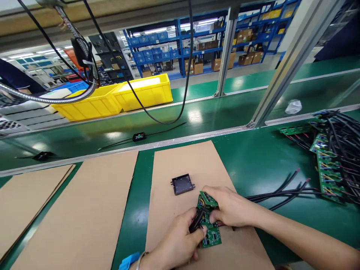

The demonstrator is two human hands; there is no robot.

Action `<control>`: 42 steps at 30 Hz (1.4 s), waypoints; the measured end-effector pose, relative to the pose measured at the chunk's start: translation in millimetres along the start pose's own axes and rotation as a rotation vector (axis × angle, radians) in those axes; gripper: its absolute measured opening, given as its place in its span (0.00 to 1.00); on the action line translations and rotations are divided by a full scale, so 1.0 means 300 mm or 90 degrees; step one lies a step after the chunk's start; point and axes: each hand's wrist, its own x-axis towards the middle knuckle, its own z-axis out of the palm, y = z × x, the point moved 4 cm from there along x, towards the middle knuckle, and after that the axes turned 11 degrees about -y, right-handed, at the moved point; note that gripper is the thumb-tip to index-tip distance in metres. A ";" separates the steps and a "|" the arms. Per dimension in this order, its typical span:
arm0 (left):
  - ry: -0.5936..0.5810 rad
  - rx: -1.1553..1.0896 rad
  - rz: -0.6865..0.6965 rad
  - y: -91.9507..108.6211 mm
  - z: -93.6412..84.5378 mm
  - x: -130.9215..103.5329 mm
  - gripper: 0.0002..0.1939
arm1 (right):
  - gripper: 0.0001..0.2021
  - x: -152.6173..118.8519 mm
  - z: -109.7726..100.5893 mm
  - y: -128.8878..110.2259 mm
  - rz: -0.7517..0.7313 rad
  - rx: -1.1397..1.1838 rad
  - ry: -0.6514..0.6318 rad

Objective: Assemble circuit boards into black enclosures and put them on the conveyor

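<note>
Over the cardboard sheet (168,161), my left hand (180,240) is closed on a bundle of black cables (198,219) beside green circuit boards (213,237). My right hand (232,208) pinches the upper part of the green boards, its thumb on the lower board and its fingers along the upper edge. Just beyond my hands, a small black plastic case (182,184) lies with its hollow side up on the cardboard. Black cables (284,192) run out to the right from behind my right hand.
A pile of circuit boards with black cables (329,165) lies at the right. More cardboard (92,198) is at the left. Yellow bins (143,93) stand beyond the metal rail, where a small black unit with leads (138,136) lies. A black cable (188,75) hangs ahead.
</note>
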 end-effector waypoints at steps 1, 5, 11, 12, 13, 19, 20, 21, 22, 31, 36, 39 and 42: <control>0.008 0.002 -0.010 -0.004 0.000 -0.001 0.10 | 0.17 -0.008 0.014 -0.002 -0.030 -0.003 0.018; 0.032 0.000 -0.045 -0.024 0.006 0.006 0.13 | 0.19 -0.063 0.077 -0.001 -0.150 -0.080 0.118; -0.001 -0.060 -0.085 -0.026 0.023 0.018 0.16 | 0.15 -0.105 0.111 0.003 -0.239 -0.189 0.194; -0.021 -0.044 -0.089 -0.010 0.022 0.009 0.15 | 0.16 -0.099 0.099 0.003 -0.217 -0.175 0.181; -0.034 0.005 -0.080 0.015 0.016 -0.004 0.14 | 0.18 -0.092 0.080 0.002 -0.187 -0.153 0.158; 0.045 0.630 -0.010 0.205 -0.056 -0.140 0.16 | 0.08 -0.068 -0.117 -0.029 -0.036 0.029 0.006; 0.036 0.667 -0.030 0.217 -0.068 -0.158 0.16 | 0.07 -0.063 -0.141 -0.028 -0.012 0.082 -0.013; 0.034 0.678 -0.039 0.226 -0.079 -0.173 0.15 | 0.08 -0.054 -0.155 -0.025 0.014 0.142 -0.041; 0.049 0.670 -0.026 0.237 -0.092 -0.184 0.14 | 0.10 -0.041 -0.158 -0.023 0.038 0.204 -0.079; 0.154 0.251 0.147 0.285 -0.179 -0.107 0.14 | 0.12 0.132 -0.130 -0.094 -0.026 0.265 -0.118; 0.306 0.349 0.105 0.273 -0.267 -0.095 0.14 | 0.08 0.154 -0.169 -0.078 -0.054 0.263 -0.021; 0.318 0.373 0.083 0.270 -0.290 -0.085 0.13 | 0.05 0.169 -0.163 -0.100 -0.047 0.139 0.067; 0.328 0.413 0.068 0.275 -0.301 -0.059 0.10 | 0.12 0.194 -0.127 -0.172 -0.022 -0.159 0.157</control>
